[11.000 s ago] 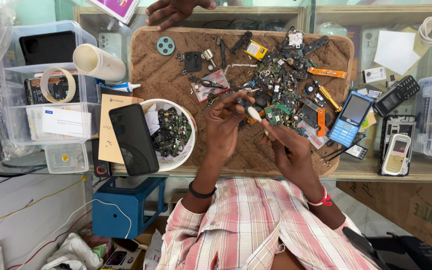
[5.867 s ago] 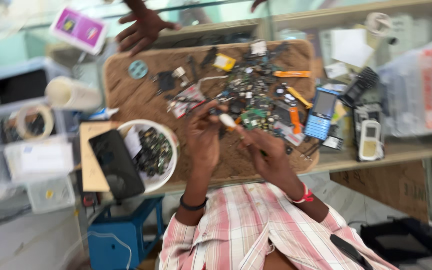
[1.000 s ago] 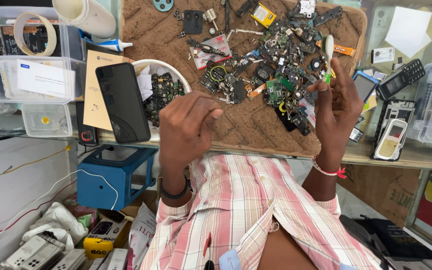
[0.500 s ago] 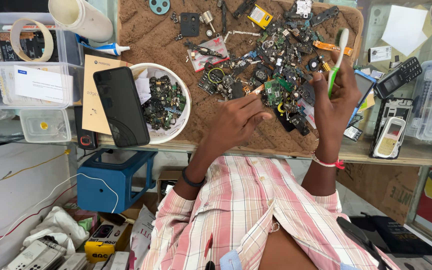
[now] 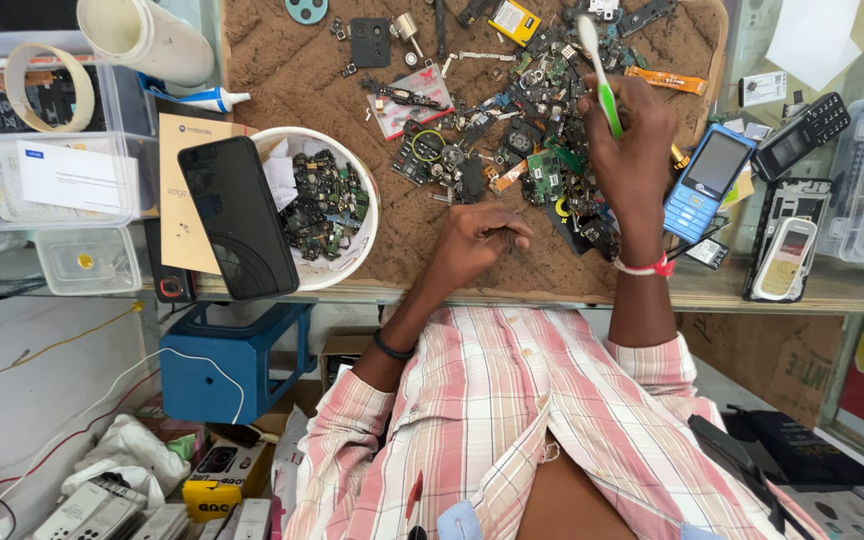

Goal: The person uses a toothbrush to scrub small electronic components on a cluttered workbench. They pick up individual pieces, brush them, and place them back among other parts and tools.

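Note:
My right hand (image 5: 630,150) is raised over a heap of small circuit boards and phone parts (image 5: 527,160) on the brown mat (image 5: 312,80), and it grips a white and green toothbrush (image 5: 599,75) that points away from me. My left hand (image 5: 474,240) rests on the mat near the front edge with its fingers curled under; nothing shows in it. It lies just in front of the heap of parts.
A white bowl (image 5: 364,235) of circuit boards stands at the left with a black smartphone (image 5: 238,215) leaning across it. A blue keypad phone (image 5: 704,182) and other handsets (image 5: 790,245) lie at the right. Clear plastic boxes (image 5: 42,170) stack at the left; a blue stool (image 5: 227,365) stands below.
My left hand has drawn back from the parts heap towards the front edge and curled shut. My right hand with the toothbrush has moved left, over the heap.

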